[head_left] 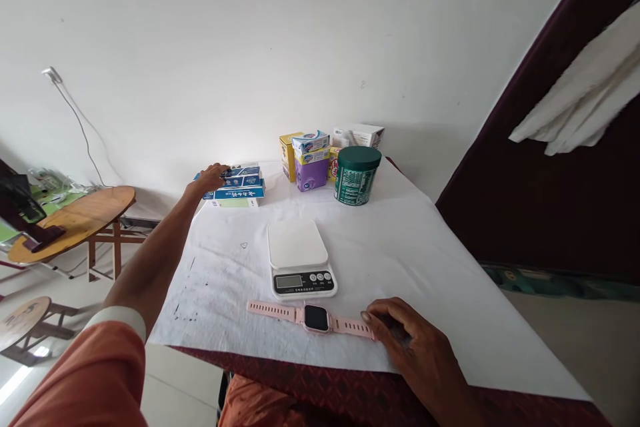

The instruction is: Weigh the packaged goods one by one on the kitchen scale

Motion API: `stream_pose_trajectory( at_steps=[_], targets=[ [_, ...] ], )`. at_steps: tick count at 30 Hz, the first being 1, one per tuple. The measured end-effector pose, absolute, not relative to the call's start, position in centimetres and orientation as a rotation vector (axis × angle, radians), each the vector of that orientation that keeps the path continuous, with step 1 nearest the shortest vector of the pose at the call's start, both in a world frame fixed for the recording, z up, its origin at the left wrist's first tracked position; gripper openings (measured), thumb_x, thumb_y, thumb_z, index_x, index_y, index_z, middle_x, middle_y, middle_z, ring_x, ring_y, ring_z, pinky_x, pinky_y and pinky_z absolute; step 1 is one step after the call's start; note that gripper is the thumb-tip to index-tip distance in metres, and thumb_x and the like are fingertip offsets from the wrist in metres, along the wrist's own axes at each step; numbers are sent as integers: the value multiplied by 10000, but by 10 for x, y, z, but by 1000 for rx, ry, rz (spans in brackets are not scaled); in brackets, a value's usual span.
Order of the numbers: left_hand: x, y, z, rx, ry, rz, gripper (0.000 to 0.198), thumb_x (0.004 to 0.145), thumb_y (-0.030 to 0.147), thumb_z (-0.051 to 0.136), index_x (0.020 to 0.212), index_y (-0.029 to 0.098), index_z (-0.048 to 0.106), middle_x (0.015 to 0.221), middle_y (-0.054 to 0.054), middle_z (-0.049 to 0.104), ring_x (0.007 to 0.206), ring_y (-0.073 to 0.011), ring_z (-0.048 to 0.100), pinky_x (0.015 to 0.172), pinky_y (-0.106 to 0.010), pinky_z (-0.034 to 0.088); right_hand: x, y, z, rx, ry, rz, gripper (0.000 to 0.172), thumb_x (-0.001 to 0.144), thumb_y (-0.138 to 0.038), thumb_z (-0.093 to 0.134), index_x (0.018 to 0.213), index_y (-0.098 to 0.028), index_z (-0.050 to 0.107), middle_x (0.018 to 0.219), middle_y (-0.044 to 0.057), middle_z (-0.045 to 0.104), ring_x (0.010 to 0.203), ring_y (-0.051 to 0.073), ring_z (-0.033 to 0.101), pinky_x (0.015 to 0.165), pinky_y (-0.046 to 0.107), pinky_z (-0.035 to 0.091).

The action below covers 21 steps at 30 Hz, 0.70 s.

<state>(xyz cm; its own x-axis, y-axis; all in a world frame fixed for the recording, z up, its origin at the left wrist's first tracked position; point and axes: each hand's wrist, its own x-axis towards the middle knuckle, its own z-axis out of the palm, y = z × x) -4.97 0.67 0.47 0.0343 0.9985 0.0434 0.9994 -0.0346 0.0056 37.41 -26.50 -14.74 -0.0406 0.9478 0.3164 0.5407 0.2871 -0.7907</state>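
Note:
My left hand (215,178) reaches far across the table and rests on a stack of blue and white boxes (239,188) at the back left; its fingers curl over the top box. My right hand (405,340) lies near the front edge with fingers curled, touching the right strap end of a pink watch (315,317) that lies flat on the white sheet. Just behind the watch stands a small white kitchen scale (299,257) with nothing on its platform.
At the back of the table (430,260) stand a green-lidded can (357,175), a purple box with a blue pack on top (311,160), a yellow carton (288,155) and a white box (361,135). A round wooden table (80,213) stands left. Dark curtain at right.

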Motion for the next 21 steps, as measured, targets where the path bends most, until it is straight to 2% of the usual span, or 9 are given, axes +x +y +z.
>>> stream_pose_trajectory(
  at_steps=[4,10,13,18,21],
  targets=[
    [-45,1,3,-2225,-2163,-57,620,846,243,535,1458,306,461,1480,-98,500,1370,-324,441,1098,-469,379,375,-264,-148,-1374,-1701,598,291,934,-482,545,783,-252,640,814,29,682,734,192,656,675,288,510],
    [-12,-17,4,-2252,-2007,-235,751,839,278,580,1537,240,308,1547,-178,378,1405,-395,357,1110,-561,335,372,-268,-141,-1365,-1698,627,317,965,-467,520,772,-239,624,806,38,667,728,191,642,689,301,517],
    [28,-19,5,-2308,-1859,-354,738,879,314,567,1549,206,277,1547,-184,344,1414,-371,335,1129,-526,324,370,-269,-138,-1367,-1693,627,315,972,-457,522,777,-234,627,805,36,662,729,188,637,692,304,516],
    [130,-12,1,-2621,-1490,-619,703,880,390,631,1493,158,377,1424,-182,488,1316,-343,454,1098,-491,385,371,-270,-140,-1358,-1675,632,286,975,-415,531,777,-229,621,811,38,655,744,190,627,704,311,513],
    [193,-5,-2,-2784,-1370,-764,763,857,481,690,1471,146,385,1413,-197,510,1356,-359,433,1119,-481,362,372,-270,-143,-1340,-1679,622,250,977,-357,529,784,-225,616,815,32,642,752,185,624,717,309,504]
  ],
)
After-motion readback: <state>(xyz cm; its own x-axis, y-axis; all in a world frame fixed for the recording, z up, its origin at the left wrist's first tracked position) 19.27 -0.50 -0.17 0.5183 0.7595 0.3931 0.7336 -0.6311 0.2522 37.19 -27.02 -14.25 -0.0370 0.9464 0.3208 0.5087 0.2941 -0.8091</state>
